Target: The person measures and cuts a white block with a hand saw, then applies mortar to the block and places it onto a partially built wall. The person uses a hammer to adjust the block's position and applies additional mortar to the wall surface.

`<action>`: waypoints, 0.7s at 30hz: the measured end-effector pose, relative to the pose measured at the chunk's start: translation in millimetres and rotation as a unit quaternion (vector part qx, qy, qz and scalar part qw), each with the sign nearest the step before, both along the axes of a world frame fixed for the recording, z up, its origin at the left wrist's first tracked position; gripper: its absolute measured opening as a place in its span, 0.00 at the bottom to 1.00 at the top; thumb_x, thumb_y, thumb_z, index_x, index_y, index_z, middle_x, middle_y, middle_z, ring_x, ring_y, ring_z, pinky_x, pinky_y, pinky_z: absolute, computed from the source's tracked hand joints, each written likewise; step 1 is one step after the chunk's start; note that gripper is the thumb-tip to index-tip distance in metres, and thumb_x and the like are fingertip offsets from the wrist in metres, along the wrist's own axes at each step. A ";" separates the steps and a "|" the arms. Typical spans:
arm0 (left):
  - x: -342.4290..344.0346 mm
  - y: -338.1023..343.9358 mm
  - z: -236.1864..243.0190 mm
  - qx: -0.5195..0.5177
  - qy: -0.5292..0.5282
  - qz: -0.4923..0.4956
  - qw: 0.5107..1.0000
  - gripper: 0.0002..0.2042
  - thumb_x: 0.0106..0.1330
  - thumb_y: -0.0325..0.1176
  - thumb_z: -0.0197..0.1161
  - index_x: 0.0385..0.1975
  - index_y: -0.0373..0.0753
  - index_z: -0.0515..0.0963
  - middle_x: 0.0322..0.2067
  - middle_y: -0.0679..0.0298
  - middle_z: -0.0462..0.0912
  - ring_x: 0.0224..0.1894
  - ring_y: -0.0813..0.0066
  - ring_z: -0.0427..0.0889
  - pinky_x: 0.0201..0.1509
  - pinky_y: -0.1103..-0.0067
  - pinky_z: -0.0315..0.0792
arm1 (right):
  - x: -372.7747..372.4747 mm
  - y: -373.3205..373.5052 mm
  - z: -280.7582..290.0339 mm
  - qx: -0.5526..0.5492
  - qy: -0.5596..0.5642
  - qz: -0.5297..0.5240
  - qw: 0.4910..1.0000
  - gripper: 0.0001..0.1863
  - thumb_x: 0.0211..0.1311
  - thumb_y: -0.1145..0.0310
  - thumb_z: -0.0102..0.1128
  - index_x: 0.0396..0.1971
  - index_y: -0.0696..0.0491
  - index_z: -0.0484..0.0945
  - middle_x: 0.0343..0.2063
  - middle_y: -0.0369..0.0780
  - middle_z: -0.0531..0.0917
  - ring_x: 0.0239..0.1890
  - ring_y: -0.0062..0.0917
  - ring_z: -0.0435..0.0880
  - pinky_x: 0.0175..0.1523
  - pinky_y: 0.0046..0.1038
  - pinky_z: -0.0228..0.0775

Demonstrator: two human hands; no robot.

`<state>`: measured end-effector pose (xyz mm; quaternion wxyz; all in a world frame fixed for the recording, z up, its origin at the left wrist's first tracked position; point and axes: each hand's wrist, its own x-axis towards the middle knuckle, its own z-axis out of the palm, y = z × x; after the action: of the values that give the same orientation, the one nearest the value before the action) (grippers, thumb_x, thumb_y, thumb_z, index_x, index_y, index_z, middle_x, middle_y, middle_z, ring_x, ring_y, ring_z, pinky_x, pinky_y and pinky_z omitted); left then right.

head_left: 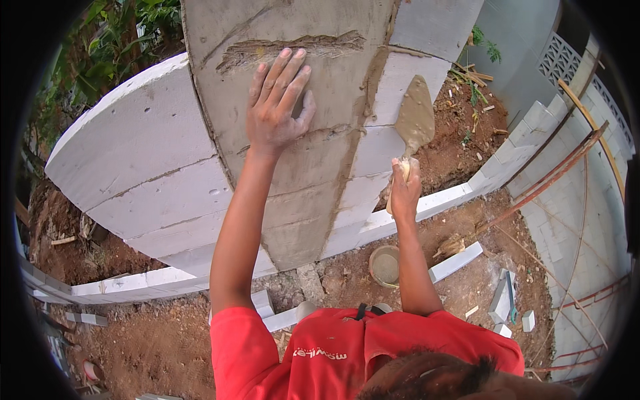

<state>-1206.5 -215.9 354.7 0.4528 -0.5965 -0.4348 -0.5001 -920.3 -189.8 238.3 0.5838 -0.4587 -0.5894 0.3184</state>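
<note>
My left hand (277, 110) lies flat against a grey concrete column (300, 173), its fingers spread upward and holding nothing. The fingertips reach a rough, chipped hollow (290, 50) in the column's face. To the right, my right hand (404, 190) is closed around the pale handle of a trowel (415, 115). The trowel's blade points up and is coated with wet grey-brown mortar. It stands in front of the white block wall (373, 155) on the column's right side. A mortar smear runs down the joint between column and blocks.
More white block wall (147, 133) adjoins the column on the left. Below my right forearm stands a round bucket (385, 265) with grey contents. Loose white blocks (456, 262) and a blue-handled tool (512, 300) lie on the soil. Slanting poles (567, 160) stand at the right.
</note>
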 end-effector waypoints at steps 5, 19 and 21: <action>2.8 -1.9 2.6 0.003 -0.013 -0.003 1.000 0.22 0.60 0.29 0.69 0.56 0.50 0.81 0.68 0.71 0.79 0.75 0.70 0.71 0.83 0.67 0.56 | 11.6 -8.0 71.5 0.043 0.040 0.074 0.996 0.16 0.79 0.54 0.58 0.46 0.53 0.77 0.22 0.32 0.74 0.18 0.16 0.74 0.23 0.23 0.67; 3.9 -4.3 3.0 -0.002 -0.025 -0.014 1.000 0.22 0.59 0.28 0.69 0.55 0.49 0.82 0.67 0.71 0.80 0.74 0.71 0.71 0.83 0.68 0.55 | 6.3 44.0 189.3 0.045 -0.014 0.154 0.987 0.25 0.80 0.42 0.51 0.45 0.52 0.79 0.18 0.31 0.71 0.15 0.16 0.71 0.19 0.23 0.63; 4.6 -6.4 2.9 -0.001 -0.027 -0.011 1.000 0.22 0.59 0.28 0.69 0.55 0.49 0.82 0.67 0.71 0.80 0.74 0.71 0.71 0.83 0.68 0.55 | 16.2 42.6 171.4 0.052 -0.029 0.086 0.994 0.25 0.79 0.43 0.52 0.45 0.52 0.79 0.18 0.31 0.71 0.16 0.16 0.72 0.20 0.23 0.63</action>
<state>-1201.9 -222.3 357.5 0.4352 -0.5880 -0.4405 -0.5204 -904.1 -147.2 409.7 0.5600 -0.3841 -0.6593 0.3229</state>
